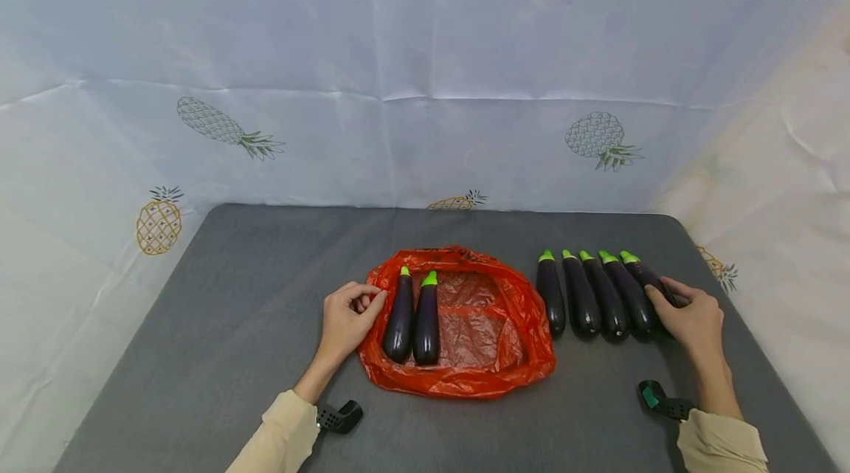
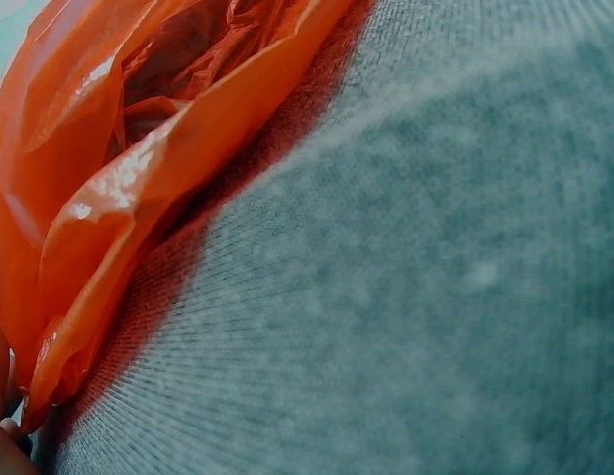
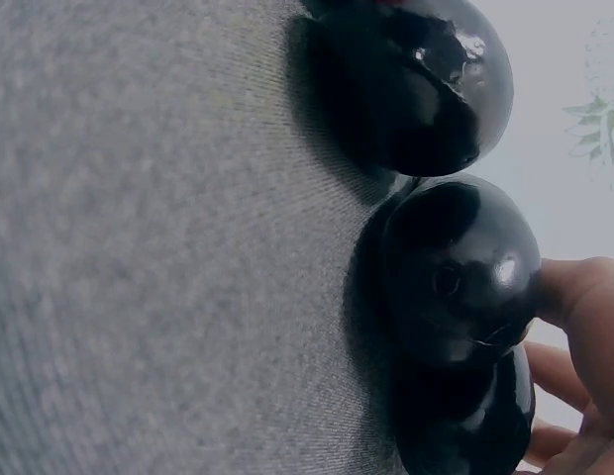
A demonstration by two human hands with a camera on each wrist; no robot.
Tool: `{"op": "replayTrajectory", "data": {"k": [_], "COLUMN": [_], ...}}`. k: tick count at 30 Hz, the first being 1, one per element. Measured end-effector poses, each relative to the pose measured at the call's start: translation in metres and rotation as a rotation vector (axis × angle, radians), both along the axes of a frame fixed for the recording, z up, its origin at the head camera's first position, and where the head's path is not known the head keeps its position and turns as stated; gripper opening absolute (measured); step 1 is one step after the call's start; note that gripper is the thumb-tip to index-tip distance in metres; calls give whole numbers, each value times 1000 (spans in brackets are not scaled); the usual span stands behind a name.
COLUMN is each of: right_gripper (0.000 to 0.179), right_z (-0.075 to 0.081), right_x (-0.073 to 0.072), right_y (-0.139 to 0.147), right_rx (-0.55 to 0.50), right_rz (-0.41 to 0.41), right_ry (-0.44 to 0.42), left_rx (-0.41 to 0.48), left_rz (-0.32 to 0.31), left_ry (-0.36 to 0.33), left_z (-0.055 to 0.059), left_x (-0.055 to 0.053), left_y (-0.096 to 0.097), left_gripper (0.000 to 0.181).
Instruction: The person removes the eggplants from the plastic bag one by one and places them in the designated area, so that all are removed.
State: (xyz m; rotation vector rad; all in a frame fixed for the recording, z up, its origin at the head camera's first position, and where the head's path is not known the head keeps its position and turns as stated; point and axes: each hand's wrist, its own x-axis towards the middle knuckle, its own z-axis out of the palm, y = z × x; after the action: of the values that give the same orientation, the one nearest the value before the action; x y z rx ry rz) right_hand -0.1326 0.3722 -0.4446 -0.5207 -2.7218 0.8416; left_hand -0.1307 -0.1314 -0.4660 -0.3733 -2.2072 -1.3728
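A red plastic bag lies with its mouth spread wide on the grey table. Inside its left half, two eggplants, one on the left and one beside it, lie side by side, green stems pointing away. My left hand pinches the bag's left rim; in the left wrist view its fingertips meet the orange-looking film. At the right end of a row of eggplants, my right hand grips the outermost eggplant, thumb on its left side. The hand hides that eggplant's lower part.
Several eggplants stand in a close row right of the bag, the nearest right at its rim. The grey table ends at a white cloth printed with pineapples. Each wrist carries a black device, like the right one.
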Motion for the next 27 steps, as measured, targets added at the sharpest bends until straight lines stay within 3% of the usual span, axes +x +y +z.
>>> {"op": "replayTrajectory", "data": {"k": [19,27], "right_gripper": [48,49], "right_z": [3,8], "right_x": [3,4], "right_y": [-1,-4], "right_rx": [27,6], "right_rz": [17,-22], "right_ry": [23,50], "left_rx": [4,-8], "left_rz": [-5,14], "left_ry": [-13,5], "left_z": [-1,-31], "left_x": [-1,-14], "left_y": [0,-8], "left_gripper": [4,5]}}
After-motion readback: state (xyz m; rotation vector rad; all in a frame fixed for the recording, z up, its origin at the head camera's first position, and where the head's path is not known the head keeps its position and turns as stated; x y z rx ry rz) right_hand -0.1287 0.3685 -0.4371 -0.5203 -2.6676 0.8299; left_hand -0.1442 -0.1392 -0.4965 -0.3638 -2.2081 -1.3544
